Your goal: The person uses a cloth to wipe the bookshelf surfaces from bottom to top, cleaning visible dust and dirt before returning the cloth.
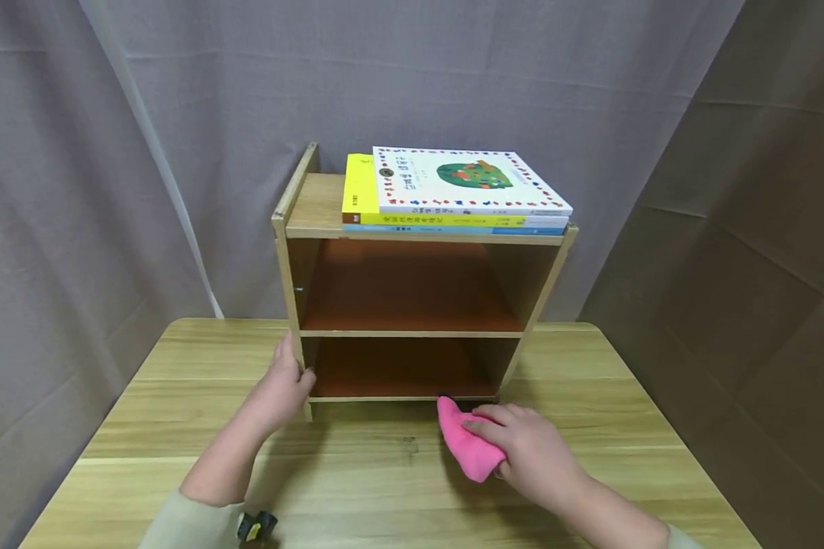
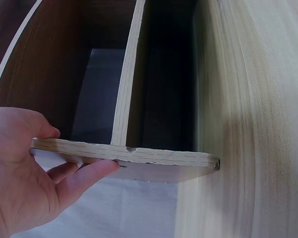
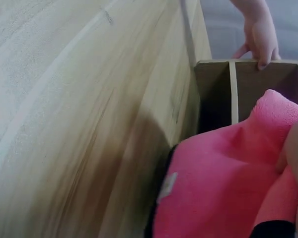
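Observation:
A small wooden shelf with brown inner boards stands upright on the table. My left hand grips the front edge of its left side panel, thumb on the inner side and fingers along the outer face. In my right hand is a bunched pink cloth, pinched between thumb and fingers in front of the shelf's lower right corner. The right wrist view shows the cloth large, with a dark edge and a pale label, overlapping the shelf.
Several books lie stacked on the shelf's top, a white one uppermost over a yellow and a blue one. The wooden table extends on both sides. Grey curtains hang behind and beside it. A small black object sits at the left cuff.

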Action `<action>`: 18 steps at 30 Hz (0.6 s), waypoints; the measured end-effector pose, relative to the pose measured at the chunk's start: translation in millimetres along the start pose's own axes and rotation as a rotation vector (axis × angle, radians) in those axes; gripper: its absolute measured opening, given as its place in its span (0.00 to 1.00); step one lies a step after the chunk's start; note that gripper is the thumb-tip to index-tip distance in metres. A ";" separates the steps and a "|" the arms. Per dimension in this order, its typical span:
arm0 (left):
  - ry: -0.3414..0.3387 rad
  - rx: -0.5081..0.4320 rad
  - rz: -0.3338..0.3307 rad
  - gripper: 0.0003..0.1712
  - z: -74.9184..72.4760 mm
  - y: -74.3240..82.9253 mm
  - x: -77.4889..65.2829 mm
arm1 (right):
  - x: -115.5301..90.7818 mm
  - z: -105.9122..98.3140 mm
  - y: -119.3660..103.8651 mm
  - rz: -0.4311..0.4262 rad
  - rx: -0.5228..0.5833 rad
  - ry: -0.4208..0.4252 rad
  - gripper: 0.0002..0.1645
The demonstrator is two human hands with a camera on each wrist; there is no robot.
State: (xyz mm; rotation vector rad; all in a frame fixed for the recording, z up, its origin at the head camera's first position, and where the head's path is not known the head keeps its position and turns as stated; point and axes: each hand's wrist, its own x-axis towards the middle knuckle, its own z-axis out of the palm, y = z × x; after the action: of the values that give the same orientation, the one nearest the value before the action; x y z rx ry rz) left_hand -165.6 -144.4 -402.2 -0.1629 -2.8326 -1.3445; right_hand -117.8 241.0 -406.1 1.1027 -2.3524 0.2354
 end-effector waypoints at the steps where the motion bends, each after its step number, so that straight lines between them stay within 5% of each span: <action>1: -0.003 -0.003 -0.002 0.50 0.0 -0.1 0.0 | -0.6 1.4 0.7 0.035 0.003 -0.037 0.40; 10: 0.001 -0.014 0.009 0.50 2.3 -0.6 0.1 | -1.3 9.2 6.9 0.383 0.115 -0.256 0.28; 18: 0.016 -0.008 0.018 0.50 1.3 -0.8 0.4 | -2.3 4.1 -1.2 0.316 0.134 -0.325 0.13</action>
State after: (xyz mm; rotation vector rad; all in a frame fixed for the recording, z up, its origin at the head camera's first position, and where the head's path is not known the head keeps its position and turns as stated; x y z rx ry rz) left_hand -166.0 -143.9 -403.6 -0.1765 -2.8062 -1.3475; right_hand -117.3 240.3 -410.8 0.8747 -2.8383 0.3533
